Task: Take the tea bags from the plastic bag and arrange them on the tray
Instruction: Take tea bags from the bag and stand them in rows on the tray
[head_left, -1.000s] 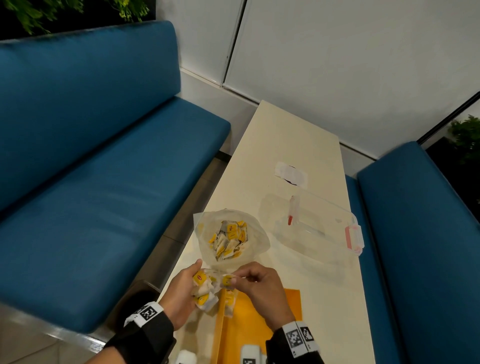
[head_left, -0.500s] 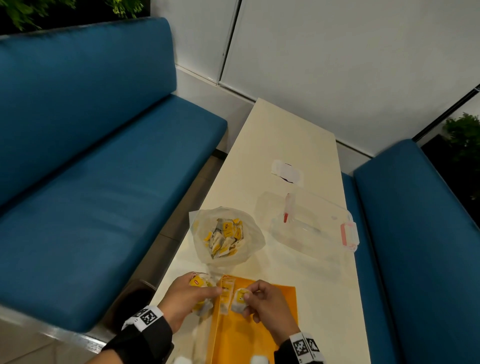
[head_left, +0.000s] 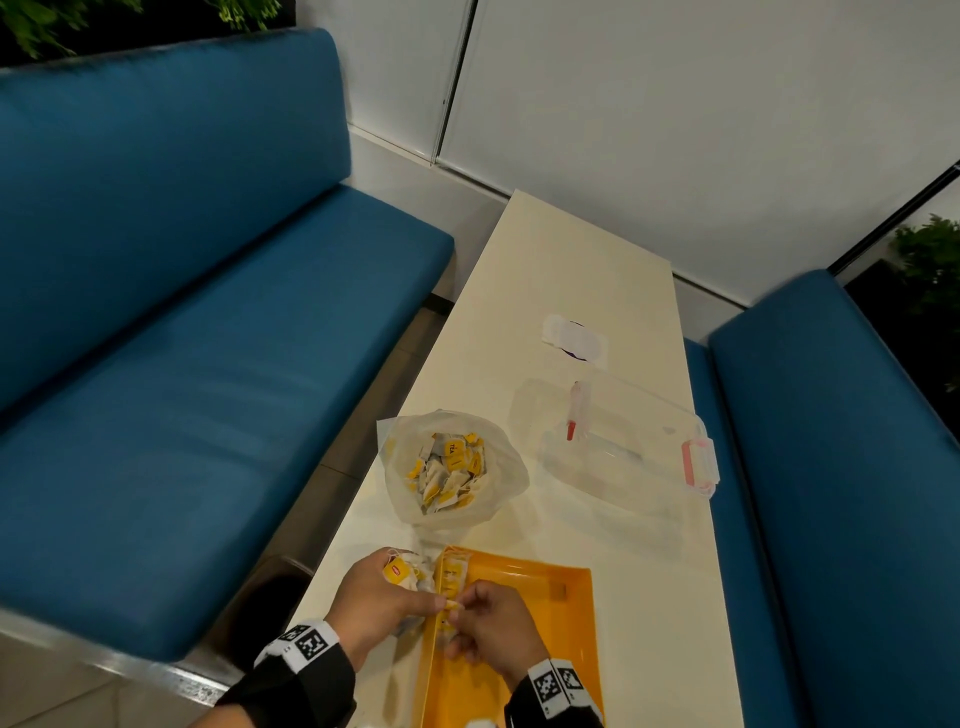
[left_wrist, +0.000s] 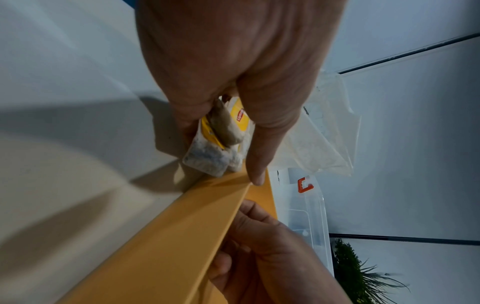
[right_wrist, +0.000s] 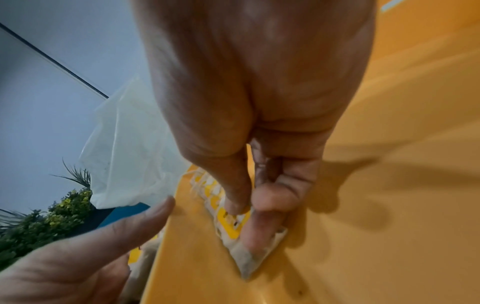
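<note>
An open clear plastic bag (head_left: 501, 470) holds several yellow-tagged tea bags (head_left: 451, 470) on the cream table. Nearer me lies an orange tray (head_left: 540, 623), with a row of tea bags (head_left: 451, 574) against its left wall. My left hand (head_left: 384, 603) grips a bunch of tea bags (left_wrist: 221, 142) just outside the tray's left rim (left_wrist: 182, 230), its forefinger reaching over the rim. My right hand (head_left: 493, 631) pinches one tea bag (right_wrist: 249, 253) and holds it down on the tray floor (right_wrist: 376, 185) at the near end of the row.
A clear lidded box (head_left: 623, 441) with pink clasps stands at the table's right edge, beyond the tray. A white paper scrap (head_left: 574, 340) lies farther back. Blue benches (head_left: 182, 338) flank the narrow table (head_left: 582, 260) on both sides.
Both hands have dropped from above the table toward the tray's left wall. My right hand has carried one tea bag down onto the tray floor beside the row.
</note>
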